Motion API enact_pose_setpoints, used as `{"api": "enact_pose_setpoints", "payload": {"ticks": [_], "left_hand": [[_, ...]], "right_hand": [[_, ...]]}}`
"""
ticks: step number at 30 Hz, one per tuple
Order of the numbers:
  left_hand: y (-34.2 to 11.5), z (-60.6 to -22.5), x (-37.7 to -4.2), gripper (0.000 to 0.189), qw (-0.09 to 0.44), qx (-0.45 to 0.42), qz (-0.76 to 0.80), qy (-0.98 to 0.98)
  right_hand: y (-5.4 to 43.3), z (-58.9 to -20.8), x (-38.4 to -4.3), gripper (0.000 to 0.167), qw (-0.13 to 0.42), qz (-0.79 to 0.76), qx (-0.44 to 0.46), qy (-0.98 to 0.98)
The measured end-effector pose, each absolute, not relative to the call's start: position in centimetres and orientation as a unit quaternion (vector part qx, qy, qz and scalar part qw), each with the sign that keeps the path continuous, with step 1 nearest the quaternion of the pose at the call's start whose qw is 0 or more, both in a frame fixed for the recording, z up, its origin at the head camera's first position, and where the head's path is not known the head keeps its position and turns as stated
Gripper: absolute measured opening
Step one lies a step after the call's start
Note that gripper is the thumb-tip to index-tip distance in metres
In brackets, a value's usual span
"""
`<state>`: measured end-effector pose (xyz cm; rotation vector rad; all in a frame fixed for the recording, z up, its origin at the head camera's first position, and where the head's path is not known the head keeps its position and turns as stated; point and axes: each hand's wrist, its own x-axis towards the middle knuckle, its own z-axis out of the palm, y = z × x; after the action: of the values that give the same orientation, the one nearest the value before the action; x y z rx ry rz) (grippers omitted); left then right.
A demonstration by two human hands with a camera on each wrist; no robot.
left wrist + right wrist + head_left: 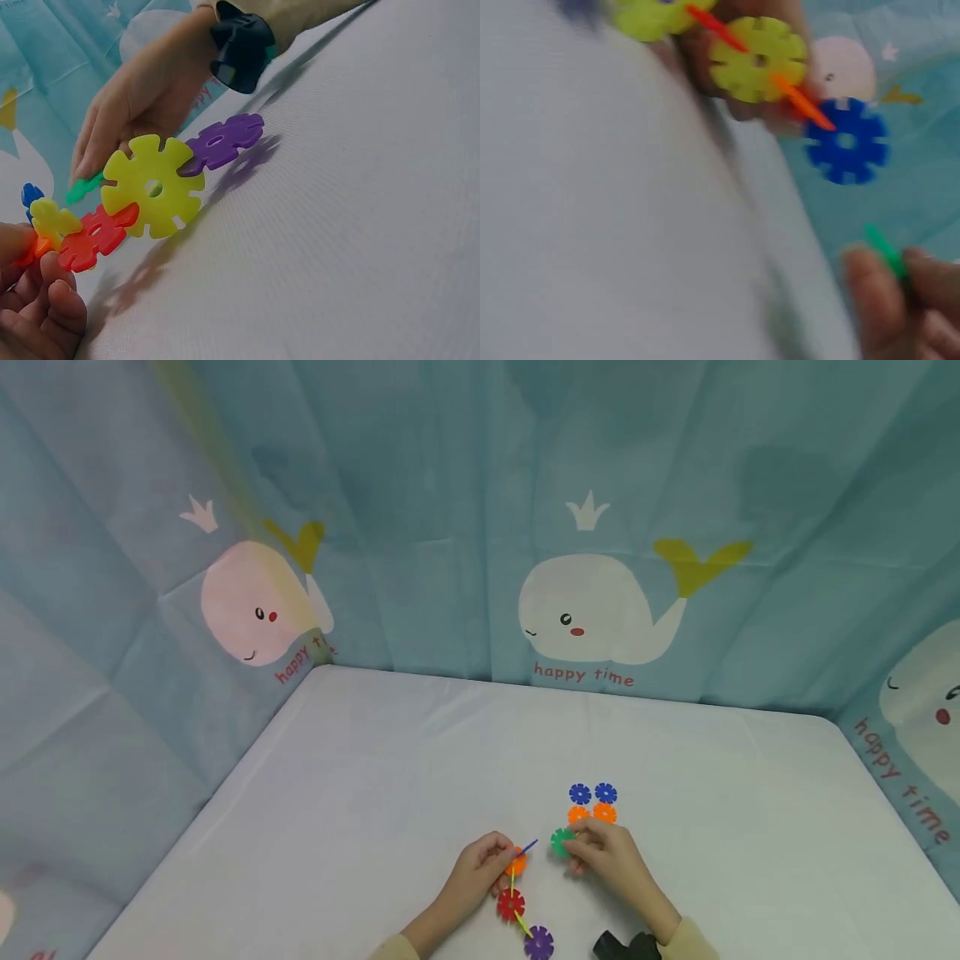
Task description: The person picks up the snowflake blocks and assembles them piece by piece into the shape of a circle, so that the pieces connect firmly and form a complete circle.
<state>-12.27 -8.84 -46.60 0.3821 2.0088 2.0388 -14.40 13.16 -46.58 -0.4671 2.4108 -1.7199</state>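
Observation:
My left hand (474, 870) pinches the orange disc (519, 866) of a chain of slotted plastic flower discs. Beyond it, the blue disc (859, 161) forms one end. On the other side follow a small yellow disc (739, 71), a red disc (91, 244), a larger-looking yellow disc (135, 187) and, at the other end, a purple disc (225, 146). Between thumb and fingers my right hand (606, 850) holds a green disc (560, 842), apart from the chain. In the right wrist view the green disc is edge-on, a short distance from the blue one.
Two loose blue discs (606, 792) lie on the white table (375, 760), with orange discs (604, 812) just nearer, partly behind my right hand. A black device (244, 49) is strapped to my right wrist. A blue whale-print curtain (435, 610) borders the table.

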Motion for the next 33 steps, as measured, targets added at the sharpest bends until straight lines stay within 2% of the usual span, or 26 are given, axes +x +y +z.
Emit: {"api": "enact_pose_setpoints", "payload": {"ticks": [3, 9, 14, 25, 29, 33], "left_hand": [[-8.9, -46.5, -12.1, 0.019, 0.131, 0.135, 0.700, 0.689], [-9.0, -46.2, -12.3, 0.018, 0.131, 0.160, 0.688, 0.695], [-9.3, -46.4, -12.0, 0.018, 0.134, 0.162, 0.684, 0.698], [-9.0, -46.5, -11.9, 0.014, 0.100, 0.192, 0.670, 0.710], [-9.1, -46.5, -11.8, 0.015, 0.086, 0.183, 0.672, 0.712], [-9.2, -46.5, -11.7, 0.016, 0.095, 0.180, 0.677, 0.707]], "right_hand": [[12.2, -47.8, -14.3, 0.030, 0.068, -0.650, -0.125, 0.746], [11.4, -48.7, -14.1, 0.022, 0.045, -0.707, -0.090, 0.700], [11.3, -48.8, -13.8, 0.023, 0.055, -0.704, -0.072, 0.704], [11.8, -48.9, -13.7, 0.029, 0.075, -0.698, -0.155, 0.695], [11.4, -48.8, -13.5, 0.029, 0.093, -0.714, -0.098, 0.687], [11.0, -48.8, -13.2, 0.028, 0.108, -0.728, -0.048, 0.675]]}}
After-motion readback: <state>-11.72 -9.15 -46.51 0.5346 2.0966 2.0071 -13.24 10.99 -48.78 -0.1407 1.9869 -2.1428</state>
